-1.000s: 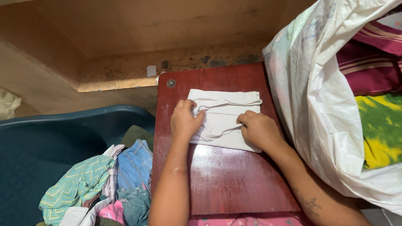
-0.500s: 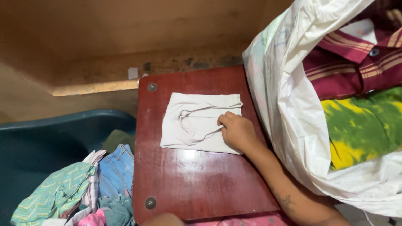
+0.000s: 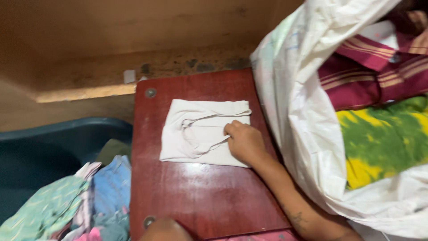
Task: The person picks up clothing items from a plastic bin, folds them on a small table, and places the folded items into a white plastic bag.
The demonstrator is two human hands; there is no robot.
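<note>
**Folded white garment on red bench, right hand resting on it**

Item 1. My left arm, seen only as a blurred patch at the near edge of the red bench (image 3: 200, 196); the hand itself is out of view, so I cannot tell how its fingers stand.

Item 2. The bench: glossy dark-red top, with a round metal stud at its near left corner and another at its far left corner.

Item 3. My right hand (image 3: 244, 143), forearm coming in from the bench's near right corner. It lies palm down on the right part of the white garment (image 3: 196, 134), fingers (image 3: 232, 129) curled together and pressing on the cloth. They pinch nothing that I can see.

Item 4. The white garment: folded to a rough rectangle, lying flat on the far half of the bench, a looped seam showing across its upper face.

Item 5. Left of the bench: a dark blue tub (image 3: 53, 147) holding a heap of mixed clothes (image 3: 80, 201), among them pale denim and a green zigzag print.

Item 6. Right of the bench: a large white plastic sack (image 3: 303, 116), open, touching the bench's right edge, with a maroon striped shirt (image 3: 370, 71) and a green-and-yellow cloth (image 3: 383, 138) inside.

Item 7. Beyond the bench: a worn brown ledge (image 3: 98, 80) and wall.
</note>
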